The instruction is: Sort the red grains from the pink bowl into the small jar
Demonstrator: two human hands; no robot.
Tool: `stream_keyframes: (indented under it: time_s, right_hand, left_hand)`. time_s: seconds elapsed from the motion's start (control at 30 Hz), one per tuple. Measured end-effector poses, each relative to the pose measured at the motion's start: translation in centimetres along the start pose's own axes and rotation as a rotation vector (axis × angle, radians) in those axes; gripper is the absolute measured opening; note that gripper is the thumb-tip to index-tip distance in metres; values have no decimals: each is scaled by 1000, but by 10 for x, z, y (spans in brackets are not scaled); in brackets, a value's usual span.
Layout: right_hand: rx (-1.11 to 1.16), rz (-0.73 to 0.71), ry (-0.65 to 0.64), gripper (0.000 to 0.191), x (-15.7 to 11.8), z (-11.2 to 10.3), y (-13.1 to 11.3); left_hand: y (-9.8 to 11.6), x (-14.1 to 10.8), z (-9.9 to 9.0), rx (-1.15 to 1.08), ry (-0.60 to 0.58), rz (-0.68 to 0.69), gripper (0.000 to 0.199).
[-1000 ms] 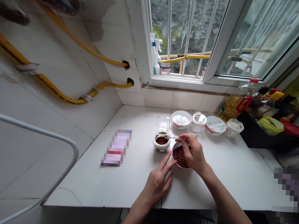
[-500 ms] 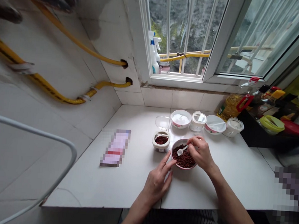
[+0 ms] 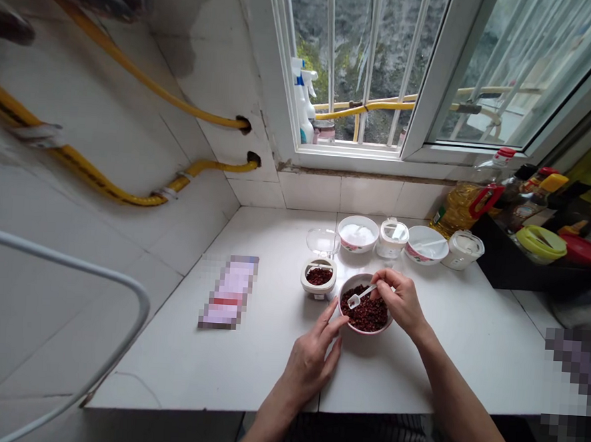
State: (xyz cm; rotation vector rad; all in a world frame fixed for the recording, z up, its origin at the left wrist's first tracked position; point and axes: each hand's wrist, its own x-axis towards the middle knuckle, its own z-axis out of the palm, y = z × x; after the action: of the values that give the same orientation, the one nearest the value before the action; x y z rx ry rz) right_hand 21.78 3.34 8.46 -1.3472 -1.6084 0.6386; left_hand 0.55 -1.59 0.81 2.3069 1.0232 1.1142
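Observation:
A bowl full of dark red dried bits rests on the white counter. My right hand pinches the handle of a small white spoon, whose scoop is over the bits and holds a few specks. Against the bowl's left rim lies my left hand, its fingers apart and touching the side. Just left of the bowl stands an open seasoning jar, partly filled with the same bits, its clear lid raised behind it.
Behind are a bowl of white grains, a lidded jar, a bowl with a white spoon and another jar. An oil bottle and black rack stand right. A blurred purple packet lies left.
The spoon's scoop has shifted slightly left and tilted, now showing a few specks in it. My right hand has moved slightly right. My left hand stays at the bowl.

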Motion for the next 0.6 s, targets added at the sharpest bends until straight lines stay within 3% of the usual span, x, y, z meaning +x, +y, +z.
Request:
stream_keyframes:
  time_s: [0.43, 0.6]
  right_hand:
    - [305, 208, 39, 14, 4, 4, 4]
    - [344, 107, 94, 18, 3, 17, -9]
  left_hand:
    - [1, 0, -1, 27, 0, 3, 46]
    - [0, 0, 0, 20, 0, 3, 46]
